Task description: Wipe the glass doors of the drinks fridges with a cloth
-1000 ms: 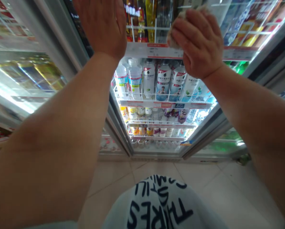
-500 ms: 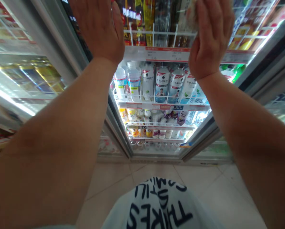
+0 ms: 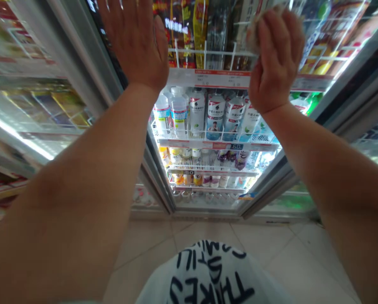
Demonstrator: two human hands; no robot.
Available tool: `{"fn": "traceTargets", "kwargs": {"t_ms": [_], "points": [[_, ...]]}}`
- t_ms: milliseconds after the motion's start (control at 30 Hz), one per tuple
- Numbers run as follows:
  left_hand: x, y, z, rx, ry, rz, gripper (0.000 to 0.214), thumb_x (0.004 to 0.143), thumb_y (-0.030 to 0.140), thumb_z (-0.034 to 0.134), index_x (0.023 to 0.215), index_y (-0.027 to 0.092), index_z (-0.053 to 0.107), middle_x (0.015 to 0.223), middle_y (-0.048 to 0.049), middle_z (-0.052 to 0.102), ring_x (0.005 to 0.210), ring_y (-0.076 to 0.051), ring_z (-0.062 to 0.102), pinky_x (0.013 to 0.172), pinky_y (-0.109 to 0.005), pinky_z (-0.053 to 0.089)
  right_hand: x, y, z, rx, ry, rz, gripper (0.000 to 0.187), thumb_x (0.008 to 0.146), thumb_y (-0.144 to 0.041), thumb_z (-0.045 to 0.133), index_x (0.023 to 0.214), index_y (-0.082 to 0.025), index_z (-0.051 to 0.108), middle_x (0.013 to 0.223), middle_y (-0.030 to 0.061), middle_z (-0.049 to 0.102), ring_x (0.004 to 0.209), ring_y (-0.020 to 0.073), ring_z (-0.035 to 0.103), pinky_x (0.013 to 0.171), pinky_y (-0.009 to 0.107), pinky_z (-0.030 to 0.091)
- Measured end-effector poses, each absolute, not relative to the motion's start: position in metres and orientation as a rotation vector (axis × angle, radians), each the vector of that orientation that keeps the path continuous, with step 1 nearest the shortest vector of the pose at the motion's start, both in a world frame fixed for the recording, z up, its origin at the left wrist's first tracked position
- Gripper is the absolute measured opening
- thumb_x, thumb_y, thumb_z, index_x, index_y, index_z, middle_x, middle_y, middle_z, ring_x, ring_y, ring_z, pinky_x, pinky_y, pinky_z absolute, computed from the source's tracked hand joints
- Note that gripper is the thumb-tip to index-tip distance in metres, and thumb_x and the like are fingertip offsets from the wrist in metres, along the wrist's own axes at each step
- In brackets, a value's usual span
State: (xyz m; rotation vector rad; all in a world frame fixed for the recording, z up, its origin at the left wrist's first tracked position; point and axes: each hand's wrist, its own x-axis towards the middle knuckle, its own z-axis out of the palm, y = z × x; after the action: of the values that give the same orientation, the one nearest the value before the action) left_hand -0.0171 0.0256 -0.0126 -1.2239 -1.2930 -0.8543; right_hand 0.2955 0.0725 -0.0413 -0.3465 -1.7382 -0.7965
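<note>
1. Cloth (image 3: 253, 39) is more to the right than one second ago, above price strip (image 3: 220, 78).
2. Right hand (image 3: 277, 57) grips it bunched, perhaps for control.
3. Left hand (image 3: 136, 46) is flat, probably for support.

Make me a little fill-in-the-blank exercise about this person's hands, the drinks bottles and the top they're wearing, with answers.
1. The crumpled cloth is held in the ____.
2. The left hand is ____, not clenched.
3. The labelled bottles on the shelf just below the hands stand ____, not lying down.
4. The lettering on the white top is ____, not light.

Missing words: right hand; open; upright; dark.
</note>
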Motion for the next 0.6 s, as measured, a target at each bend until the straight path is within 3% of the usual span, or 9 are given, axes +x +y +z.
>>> {"fn": "traceTargets", "kwargs": {"t_ms": [67,133,300,467,533,600], "points": [[-0.017,0.025,-0.013,-1.252,-1.31,-0.889,0.047,0.112,0.034,0.017,0.158,0.026,0.024,0.16,-0.0017,0.029,0.156,-0.015,-0.004,0.126,-0.035,0.001,0.296,0.071,-0.042,-0.259,-2.009,-0.744,0.052,0.105,-0.048,0.028,0.151,-0.035,0.047,0.152,-0.0032,0.048,0.147,0.0294,0.038,0.124,0.057,0.027],[-0.018,0.027,-0.012,-1.276,-1.3,-0.91,0.047,0.112,0.036,0.015,0.156,0.026,0.028,0.16,-0.0011,0.028,0.156,-0.022,0.01,0.127,-0.038,0.003,0.295,0.069,-0.043,-0.232,-2.128,-0.708,0.05,0.103,-0.047,0.031,0.15,-0.039,0.047,0.151,-0.0062,0.049,0.147,0.0297,0.039,0.124,0.058,0.026],[-0.02,0.033,-0.01,-1.215,-1.216,-0.965,0.08,0.103,0.053,-0.02,0.156,0.015,0.027,0.155,-0.0091,0.03,0.156,-0.02,0.0,0.125,-0.037,0.001,0.294,0.071,-0.045,-0.403,-1.718,-0.815,0.053,0.105,-0.037,0.025,0.154,-0.034,0.043,0.153,-0.0004,0.047,0.147,0.0276,0.038,0.124,0.054,0.027],[-0.01,0.019,-0.013,-1.204,-1.302,-0.866,0.054,0.112,0.041,0.002,0.16,0.028,0.021,0.164,-0.0043,0.029,0.147,-0.003,-0.024,0.126,-0.033,0.005,0.296,0.067,-0.046,-0.351,-2.162,-0.943,0.056,0.102,-0.036,0.034,0.158,-0.038,0.032,0.159,-0.0083,0.037,0.151,0.0274,0.032,0.125,0.057,0.026],[-0.006,0.014,-0.013,-1.206,-1.326,-0.85,0.052,0.112,0.04,0.006,0.161,0.028,0.02,0.164,-0.0045,0.029,0.15,-0.004,-0.018,0.126,-0.033,0.006,0.295,0.067,-0.048,-0.32,-2.332,-0.994,0.057,0.102,-0.035,0.034,0.158,-0.041,0.029,0.159,-0.0115,0.036,0.151,0.0258,0.032,0.125,0.058,0.027],[-0.004,0.011,-0.013,-1.214,-1.335,-0.857,0.051,0.112,0.039,0.009,0.161,0.028,0.021,0.164,-0.0041,0.029,0.156,-0.012,-0.001,0.127,-0.035,0.008,0.294,0.068,-0.049,-0.334,-2.265,-1.007,0.056,0.103,-0.033,0.031,0.159,-0.041,0.029,0.158,-0.0108,0.038,0.149,0.0251,0.035,0.124,0.058,0.029]]}}
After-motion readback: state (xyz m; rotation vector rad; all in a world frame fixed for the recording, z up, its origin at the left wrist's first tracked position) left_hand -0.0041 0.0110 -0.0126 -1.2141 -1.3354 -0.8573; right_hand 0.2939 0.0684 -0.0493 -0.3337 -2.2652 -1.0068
